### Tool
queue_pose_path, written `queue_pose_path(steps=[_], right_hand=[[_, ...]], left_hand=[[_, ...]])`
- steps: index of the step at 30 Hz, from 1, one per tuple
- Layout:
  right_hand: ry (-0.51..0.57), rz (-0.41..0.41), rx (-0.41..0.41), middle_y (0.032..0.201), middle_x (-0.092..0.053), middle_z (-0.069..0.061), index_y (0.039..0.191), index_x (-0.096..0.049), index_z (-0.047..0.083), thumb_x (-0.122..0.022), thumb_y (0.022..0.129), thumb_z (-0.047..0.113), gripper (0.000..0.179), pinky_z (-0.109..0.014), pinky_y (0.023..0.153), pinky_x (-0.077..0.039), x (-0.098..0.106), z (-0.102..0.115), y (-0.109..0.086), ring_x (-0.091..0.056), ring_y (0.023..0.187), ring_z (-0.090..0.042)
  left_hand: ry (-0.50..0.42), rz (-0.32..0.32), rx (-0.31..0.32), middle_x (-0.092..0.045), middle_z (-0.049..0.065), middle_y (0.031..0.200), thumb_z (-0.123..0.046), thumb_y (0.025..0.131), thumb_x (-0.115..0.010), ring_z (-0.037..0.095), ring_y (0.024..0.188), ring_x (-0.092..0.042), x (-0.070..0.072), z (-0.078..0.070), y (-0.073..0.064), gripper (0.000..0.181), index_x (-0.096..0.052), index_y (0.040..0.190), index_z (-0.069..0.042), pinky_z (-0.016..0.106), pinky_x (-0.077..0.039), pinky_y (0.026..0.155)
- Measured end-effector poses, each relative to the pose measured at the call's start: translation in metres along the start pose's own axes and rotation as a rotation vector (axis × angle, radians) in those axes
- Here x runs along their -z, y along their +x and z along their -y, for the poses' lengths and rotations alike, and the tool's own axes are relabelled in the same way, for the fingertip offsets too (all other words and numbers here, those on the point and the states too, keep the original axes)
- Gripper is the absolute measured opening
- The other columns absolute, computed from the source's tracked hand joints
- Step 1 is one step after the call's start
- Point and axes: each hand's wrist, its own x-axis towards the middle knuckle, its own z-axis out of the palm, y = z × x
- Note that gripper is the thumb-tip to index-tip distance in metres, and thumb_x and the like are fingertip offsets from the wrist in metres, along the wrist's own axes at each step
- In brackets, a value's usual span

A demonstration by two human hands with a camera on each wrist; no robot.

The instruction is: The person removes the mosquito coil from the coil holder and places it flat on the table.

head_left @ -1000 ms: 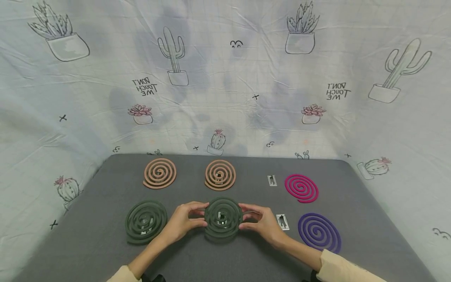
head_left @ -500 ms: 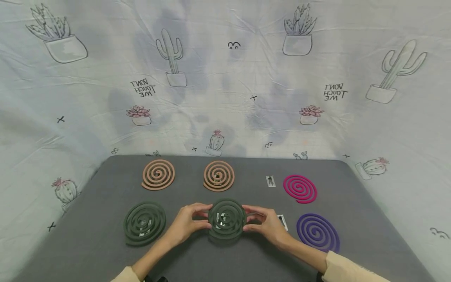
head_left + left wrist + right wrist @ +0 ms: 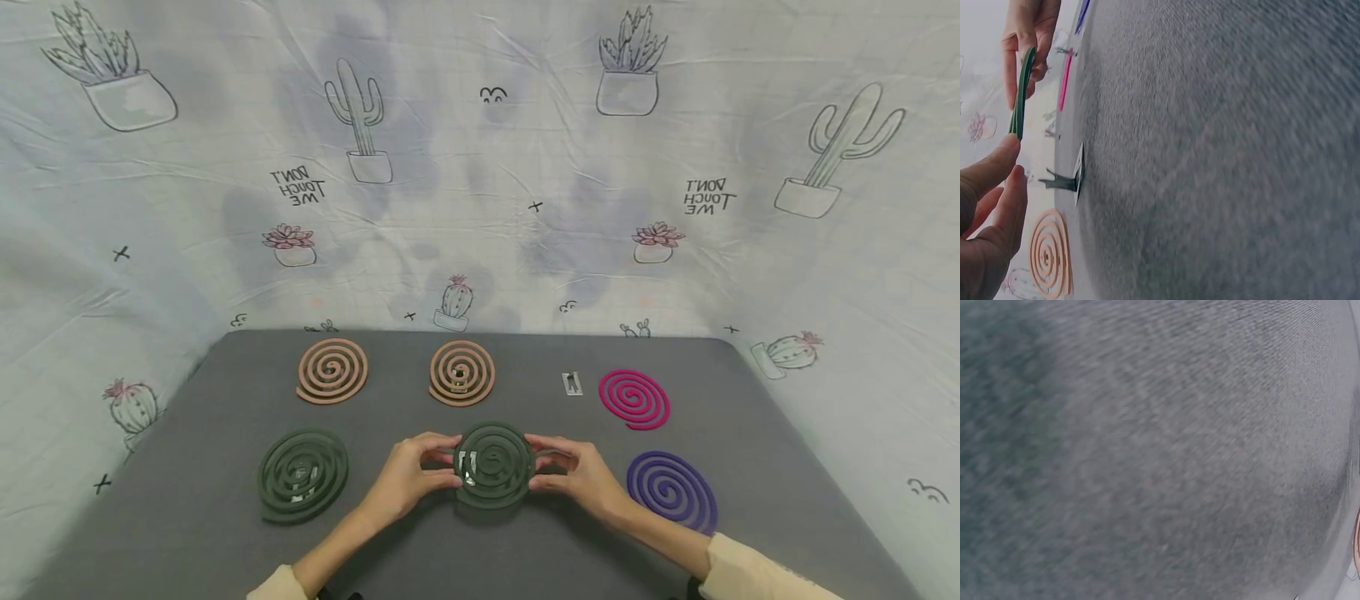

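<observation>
Dark green spiral coil (image 3: 494,464), being held at its rim between both hands, lifted clear above the grey table (image 3: 525,550) as seen edge-on from the left wrist view. Left hand (image 3: 408,477) pinching the coil's left edge with fingertips (image 3: 1013,147); right hand (image 3: 581,475) pinching the opposite edge. Small metal stand (image 3: 468,467) showing through the coil, standing on the table beneath, apart from it. Lying just right of the right hand: purple coil (image 3: 671,490); beyond it, pink coil (image 3: 634,399) and a metal stand (image 3: 572,383). Lying left of the left hand: second dark green coil (image 3: 303,474). Resting beyond both hands: two tan coils (image 3: 332,371) (image 3: 461,372).
</observation>
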Motion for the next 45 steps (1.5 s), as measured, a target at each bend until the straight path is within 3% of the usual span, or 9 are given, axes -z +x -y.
queue_pose_path(steps=[5, 13, 24, 35, 45], right_hand=[[-0.004, 0.003, 0.008, 0.12, -0.054, -0.032, 0.13, -0.051, -0.01, -0.076, 0.075, 0.003, 0.061, -0.022, 0.081, -0.056, 0.004, -0.001, -0.003, -0.063, 0.094, -0.004], [-0.02, -0.017, -0.035, 0.124, -0.054, -0.031, 0.13, -0.053, -0.008, -0.077, 0.075, 0.005, 0.061, -0.019, 0.08, -0.055, 0.011, 0.0, -0.009, -0.063, 0.094, -0.004], [-0.008, -0.033, -0.094, 0.122, -0.056, -0.032, 0.129, -0.053, -0.009, -0.076, 0.077, 0.005, 0.059, -0.021, 0.081, -0.056, 0.019, 0.0, -0.015, -0.065, 0.093, -0.004], [-0.025, -0.041, -0.067, 0.12, -0.057, -0.033, 0.125, -0.054, -0.013, -0.074, 0.079, 0.004, 0.053, -0.019, 0.077, -0.056, 0.029, -0.004, -0.027, -0.064, 0.093, -0.001], [-0.035, -0.015, -0.121, 0.118, -0.057, -0.035, 0.126, -0.052, -0.014, -0.074, 0.08, 0.007, 0.055, -0.02, 0.081, -0.056, 0.035, -0.005, -0.031, -0.063, 0.096, -0.001]], left_hand=[[-0.001, -0.005, 0.002, -0.064, 0.019, 0.115, -0.008, 0.069, -0.081, 0.029, 0.093, -0.067, -0.006, -0.002, 0.001, 0.051, -0.064, 0.116, 0.005, 0.018, -0.055, 0.073], [-0.029, 0.003, -0.005, -0.064, 0.02, 0.113, -0.004, 0.07, -0.08, 0.03, 0.092, -0.067, -0.014, -0.006, 0.002, 0.049, -0.064, 0.115, 0.006, 0.015, -0.055, 0.07], [-0.061, 0.019, -0.028, -0.063, 0.023, 0.116, -0.005, 0.071, -0.08, 0.03, 0.091, -0.068, -0.024, -0.008, 0.006, 0.047, -0.063, 0.113, 0.009, 0.021, -0.057, 0.071], [-0.026, 0.085, 0.01, -0.063, 0.024, 0.114, -0.004, 0.07, -0.082, 0.031, 0.09, -0.067, -0.03, -0.015, 0.012, 0.049, -0.062, 0.113, 0.007, 0.018, -0.055, 0.065], [-0.049, 0.136, 0.035, -0.06, 0.025, 0.114, 0.004, 0.068, -0.08, 0.031, 0.091, -0.066, -0.035, -0.018, 0.012, 0.051, -0.058, 0.114, 0.01, 0.019, -0.057, 0.069]])
